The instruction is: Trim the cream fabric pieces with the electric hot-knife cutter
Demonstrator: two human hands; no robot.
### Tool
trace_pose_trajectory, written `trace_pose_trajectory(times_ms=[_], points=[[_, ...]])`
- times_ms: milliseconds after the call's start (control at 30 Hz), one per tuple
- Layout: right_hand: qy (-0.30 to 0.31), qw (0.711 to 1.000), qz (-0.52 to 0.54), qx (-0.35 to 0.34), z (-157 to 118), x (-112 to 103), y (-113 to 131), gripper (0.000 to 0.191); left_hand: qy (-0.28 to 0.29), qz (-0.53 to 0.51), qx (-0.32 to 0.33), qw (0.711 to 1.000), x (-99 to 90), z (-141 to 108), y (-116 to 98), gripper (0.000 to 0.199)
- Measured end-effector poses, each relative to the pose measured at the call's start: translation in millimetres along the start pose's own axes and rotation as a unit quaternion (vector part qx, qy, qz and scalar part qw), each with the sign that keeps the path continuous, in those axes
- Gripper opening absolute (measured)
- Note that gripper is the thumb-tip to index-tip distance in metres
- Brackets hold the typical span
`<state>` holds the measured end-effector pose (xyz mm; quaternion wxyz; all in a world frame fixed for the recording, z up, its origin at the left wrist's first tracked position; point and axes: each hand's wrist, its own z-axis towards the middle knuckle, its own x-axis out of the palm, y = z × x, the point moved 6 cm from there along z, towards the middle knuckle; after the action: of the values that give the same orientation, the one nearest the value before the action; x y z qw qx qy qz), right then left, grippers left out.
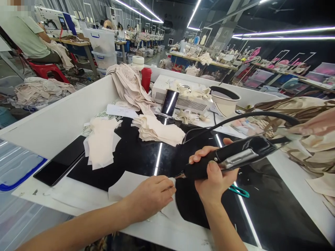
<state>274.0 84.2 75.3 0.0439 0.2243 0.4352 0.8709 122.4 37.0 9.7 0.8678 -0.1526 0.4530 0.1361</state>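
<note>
My right hand [216, 179] is wrapped round a black corded hand tool [227, 157] with a silver lever and a narrow metal tip. That tip points left and meets the edge of a white fabric piece [125, 184]. Pinched in my left hand [154, 191] is the same fabric piece, its edge right at the tip; part of it lies under my hand and forearm. Whether the tip presses into the cloth is hidden by my fingers. Farther back lie a stack of cream cut pieces [159, 130] and a second stack of cut pieces [101, 143].
A black glossy sheet [131, 150] covers the white table. On it are a phone [62, 158] at left and a teal cutter [239, 190] at right. Behind stand a white vented box [180, 99] and a red bottle [146, 79]. Another person's hand [318, 122] shows at right.
</note>
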Motion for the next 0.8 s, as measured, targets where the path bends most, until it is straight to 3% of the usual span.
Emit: trace_pose_trajectory(times_ms=[333,800], points=[[0.014,1.0,0.006,-0.002,-6,-1,-4,0.048,0.018,-0.036,-0.035,0.999,0.9,-4,6,0.017],[0.032,0.999,-0.002,-0.031,-6,1,-9,0.054,0.042,-0.002,-0.02,0.999,4.6,-13,2,0.027]])
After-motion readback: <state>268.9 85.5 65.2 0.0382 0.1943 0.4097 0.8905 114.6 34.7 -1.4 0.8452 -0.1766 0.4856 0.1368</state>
